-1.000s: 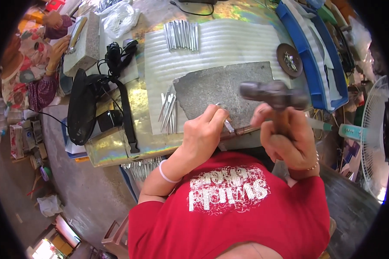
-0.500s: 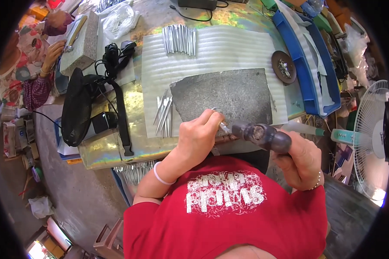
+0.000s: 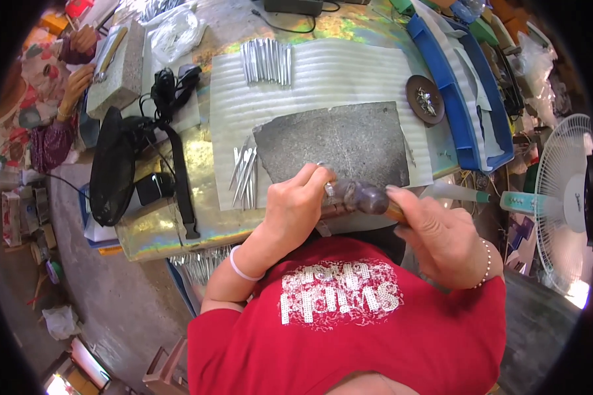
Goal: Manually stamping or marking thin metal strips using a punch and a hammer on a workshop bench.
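Silver piece juts from the pinching left grip, right grip clasping a hammer

A worktop with a mottled golden sheen spreads toward twelve o'clock. Bare grey floor shows at eight o'clock, with a brown chair at seven. Bright light glares near the rim between them. A white standing fan faces in from three o'clock.

hammer brought down, head now beside left hand
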`<state>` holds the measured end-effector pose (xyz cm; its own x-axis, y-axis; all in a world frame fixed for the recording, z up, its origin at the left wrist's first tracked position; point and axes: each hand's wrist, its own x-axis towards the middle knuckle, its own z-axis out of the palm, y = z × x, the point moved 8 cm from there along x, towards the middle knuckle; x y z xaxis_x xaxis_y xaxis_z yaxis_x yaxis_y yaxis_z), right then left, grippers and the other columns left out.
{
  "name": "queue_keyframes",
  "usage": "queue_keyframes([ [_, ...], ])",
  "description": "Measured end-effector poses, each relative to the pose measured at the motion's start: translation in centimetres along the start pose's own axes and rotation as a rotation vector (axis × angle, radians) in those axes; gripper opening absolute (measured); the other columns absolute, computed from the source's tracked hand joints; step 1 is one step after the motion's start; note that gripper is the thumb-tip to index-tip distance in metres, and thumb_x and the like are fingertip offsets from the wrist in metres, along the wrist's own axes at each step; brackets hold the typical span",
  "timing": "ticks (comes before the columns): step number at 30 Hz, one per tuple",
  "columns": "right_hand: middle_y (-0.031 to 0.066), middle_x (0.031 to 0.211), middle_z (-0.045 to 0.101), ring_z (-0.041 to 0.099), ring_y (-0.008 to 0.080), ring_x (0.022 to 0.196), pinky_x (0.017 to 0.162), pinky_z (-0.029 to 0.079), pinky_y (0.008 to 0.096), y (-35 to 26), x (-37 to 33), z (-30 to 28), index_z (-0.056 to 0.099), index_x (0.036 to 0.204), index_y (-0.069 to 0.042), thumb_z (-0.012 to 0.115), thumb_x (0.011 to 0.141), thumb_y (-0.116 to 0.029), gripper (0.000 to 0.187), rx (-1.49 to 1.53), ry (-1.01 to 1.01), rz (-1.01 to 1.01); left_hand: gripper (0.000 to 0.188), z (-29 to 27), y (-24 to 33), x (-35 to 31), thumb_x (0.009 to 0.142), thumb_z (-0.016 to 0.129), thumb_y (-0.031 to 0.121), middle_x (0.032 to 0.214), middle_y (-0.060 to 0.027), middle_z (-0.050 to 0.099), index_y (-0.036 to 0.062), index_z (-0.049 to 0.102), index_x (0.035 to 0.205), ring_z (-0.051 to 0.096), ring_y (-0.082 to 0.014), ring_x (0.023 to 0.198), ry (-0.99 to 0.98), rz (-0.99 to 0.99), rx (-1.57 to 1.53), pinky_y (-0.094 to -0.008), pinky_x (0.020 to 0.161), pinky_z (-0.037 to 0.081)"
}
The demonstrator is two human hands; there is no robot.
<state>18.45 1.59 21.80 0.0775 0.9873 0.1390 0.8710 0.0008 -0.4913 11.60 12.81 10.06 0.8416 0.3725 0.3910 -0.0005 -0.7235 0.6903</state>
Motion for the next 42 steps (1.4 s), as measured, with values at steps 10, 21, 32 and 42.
queue_keyframes([
  [10,0.0184,0.091,0.064,0.064,0.0259,0.076,0.063,0.051,0.031,-0.1,-3.0,-3.4,0.054,0.112,0.001,0.062,0.078,-0.01,0.037,-0.118,0.079,0.206,0.017,0.5,0.3,0.2,0.073,0.058,-0.002,0.077,-0.0057,0.056,0.0082,0.054,0.085,0.06,-0.0252,0.057,0.007,0.014,0.003,-0.0337,0.046,0.047],
  [21,0.0091,0.067,0.053,0.054,0.0149,0.053,0.044,0.039,0.026,-2.2,-0.2,-1.8,0.06,0.103,0.003,0.059,0.081,-0.011,0.026,-0.378,-0.083,-0.048,0.015,0.5,-0.4,-0.4,0.073,0.057,-0.001,0.076,-0.0068,0.053,0.0079,0.052,0.084,0.06,-0.0275,0.058,-0.03,-0.017,0.038,-0.0362,0.047,0.047],
  [32,0.0134,0.077,0.061,0.061,0.0209,0.061,0.049,0.047,0.0267,-0.1,0.8,-0.5,0.053,0.12,0.004,0.068,0.07,0.0,0.052,-0.024,-0.029,0.007,0.015,0.4,0.1,-0.2,0.074,0.059,0.0,0.077,-0.0071,0.054,0.0077,0.054,0.086,0.06,-0.0272,0.059,-0.042,-0.022,0.007,-0.0358,0.047,0.047],
  [42,0.0163,0.088,0.058,0.059,0.0329,0.073,0.062,0.047,0.037,8.6,-2.1,3.5,0.051,0.123,-0.004,0.059,0.079,0.001,0.045,0.005,0.291,0.307,0.015,-1.4,-3.2,-0.6,0.093,0.052,0.013,0.088,-0.0142,0.063,-0.0016,0.055,0.094,0.064,-0.0144,0.061,0.099,-0.645,-1.511,-0.0228,0.054,0.054],
])
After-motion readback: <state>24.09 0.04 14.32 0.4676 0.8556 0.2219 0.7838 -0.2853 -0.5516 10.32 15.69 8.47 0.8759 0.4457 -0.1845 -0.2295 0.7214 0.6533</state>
